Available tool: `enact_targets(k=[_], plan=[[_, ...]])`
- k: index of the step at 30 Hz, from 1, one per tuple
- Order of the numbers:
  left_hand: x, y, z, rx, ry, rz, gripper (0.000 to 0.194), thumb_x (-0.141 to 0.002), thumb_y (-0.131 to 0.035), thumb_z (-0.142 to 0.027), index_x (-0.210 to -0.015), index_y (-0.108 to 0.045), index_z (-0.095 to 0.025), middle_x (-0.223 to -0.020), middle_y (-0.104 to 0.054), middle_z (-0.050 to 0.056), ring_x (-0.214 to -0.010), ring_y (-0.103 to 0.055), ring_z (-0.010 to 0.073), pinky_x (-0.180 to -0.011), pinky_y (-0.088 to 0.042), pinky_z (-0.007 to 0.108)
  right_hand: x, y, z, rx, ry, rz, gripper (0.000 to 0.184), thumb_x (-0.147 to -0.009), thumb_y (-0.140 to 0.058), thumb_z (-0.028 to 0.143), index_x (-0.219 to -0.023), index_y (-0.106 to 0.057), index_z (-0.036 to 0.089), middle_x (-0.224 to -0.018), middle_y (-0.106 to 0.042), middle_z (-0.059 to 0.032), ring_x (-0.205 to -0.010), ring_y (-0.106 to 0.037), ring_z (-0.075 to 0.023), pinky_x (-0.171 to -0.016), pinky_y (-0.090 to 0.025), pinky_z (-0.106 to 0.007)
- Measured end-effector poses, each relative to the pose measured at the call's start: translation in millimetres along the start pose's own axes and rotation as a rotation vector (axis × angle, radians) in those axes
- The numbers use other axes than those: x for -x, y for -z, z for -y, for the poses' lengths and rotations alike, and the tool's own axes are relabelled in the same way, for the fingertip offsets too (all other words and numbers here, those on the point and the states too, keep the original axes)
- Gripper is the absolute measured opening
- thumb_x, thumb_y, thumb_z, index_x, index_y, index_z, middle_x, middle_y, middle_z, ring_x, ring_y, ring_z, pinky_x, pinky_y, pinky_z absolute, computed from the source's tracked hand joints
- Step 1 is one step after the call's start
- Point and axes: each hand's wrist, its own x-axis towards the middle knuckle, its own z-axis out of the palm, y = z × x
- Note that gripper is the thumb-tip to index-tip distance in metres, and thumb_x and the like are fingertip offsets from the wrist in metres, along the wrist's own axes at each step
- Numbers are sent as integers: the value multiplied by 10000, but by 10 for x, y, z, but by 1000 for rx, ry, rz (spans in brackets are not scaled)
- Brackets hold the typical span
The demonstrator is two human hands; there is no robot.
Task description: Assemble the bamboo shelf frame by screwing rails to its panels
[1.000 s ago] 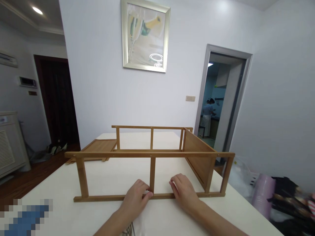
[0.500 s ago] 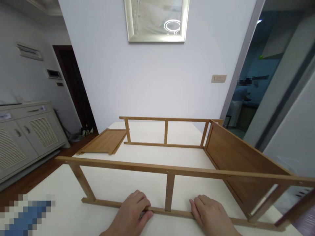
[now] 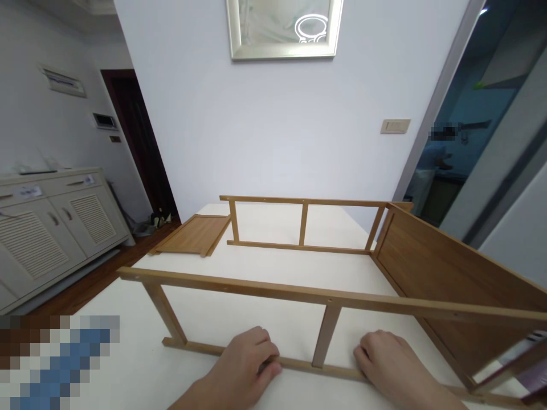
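A wooden ladder-like side frame [image 3: 256, 288] stands on its long edge across the white table [image 3: 132, 353]. My left hand [image 3: 245, 367] is closed around its lower rail, left of the middle post, with the thumb on the near side. To the right of that post, my right hand [image 3: 395, 361] is curled over the same rail; its thumb is mostly hidden. A wooden panel [image 3: 461, 273] stands upright at the right, between this frame and a matching far frame [image 3: 273, 246].
A second wooden panel [image 3: 194, 234] lies flat at the table's left side. Behind the table rises a white wall with a picture [image 3: 282, 54] and a switch [image 3: 395, 126]. A cabinet [image 3: 72, 222] stands at left. Through the doorway at right, a person [image 3: 431, 159] is visible.
The view has turned slightly left and down, so the frames and panels appear farther right. Both hands stay on the lower rail; the right hand's fingers look more tightly curled.
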Motion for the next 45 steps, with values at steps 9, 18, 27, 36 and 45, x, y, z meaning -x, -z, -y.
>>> enact_targets(k=[9,18,27,36,45], plan=[[-50,29,-1,5,16,-38,166,-856,-558,-288,-825,-700,-207,-837,-666,39,-809,-596,173,-750,-440,289,44,68,166,23,-39,-115,418,-953,-360,312,-696,-660,174,-724,-702,-123,-695,-655,-227,-642,-356,-303],[-59,89,-32,54,36,-72,238,-830,-552,-362,-803,-723,-199,-847,-698,57,-780,-615,199,-731,-438,305,52,4,192,108,-38,-250,379,-986,-335,318,-798,-629,171,-833,-713,-89,-762,-654,-199,-617,-309,-287],[-42,118,-61,-15,61,-74,261,-821,-561,-406,-850,-729,-209,-889,-718,37,-807,-639,191,-735,-459,289,98,-30,221,131,-44,-308,413,-1003,-321,344,-790,-630,173,-828,-715,-82,-773,-656,-193,-608,-294,-290],[-63,114,-44,-10,61,-94,252,-796,-584,-394,-824,-736,-195,-867,-723,42,-795,-643,186,-739,-462,288,162,-75,227,142,-27,-412,453,-1007,-306,354,-760,-636,167,-782,-715,-77,-730,-658,-180,-598,-299,-294],[-24,218,-132,34,91,-45,252,-778,-605,-405,-809,-737,-194,-880,-732,45,-773,-638,176,-694,-474,272,114,-23,197,79,3,-289,562,-987,-296,457,-625,-630,186,-647,-682,-90,-639,-640,-209,-582,-308,-292]])
